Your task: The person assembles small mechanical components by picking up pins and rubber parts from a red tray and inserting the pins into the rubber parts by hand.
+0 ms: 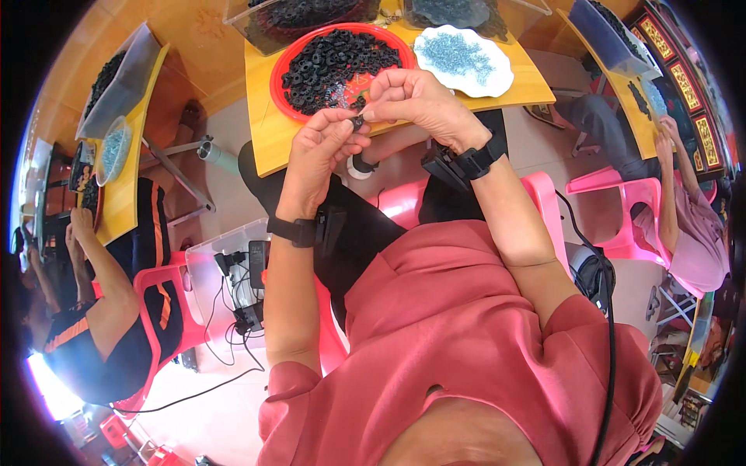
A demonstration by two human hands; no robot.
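My left hand (326, 144) pinches a small black plastic part (357, 122) between thumb and fingertips, in front of the table's near edge. Close against it, my right hand (408, 99) is closed in a pinch; whatever is between its fingertips is too small to make out. Just beyond the hands sits a round red tray (277, 81) heaped with black ring-like parts (338, 62). To its right lies a white scalloped plate (501, 76) of small pale-blue clear pieces (458, 56).
Clear bins of parts (256, 35) stand at the back of the yellow table (268, 144). Co-workers sit at similar tables on both sides, on pink chairs (622, 206). A box with cables (233, 264) is on the floor at left. A black cable (610, 342) runs along my right side.
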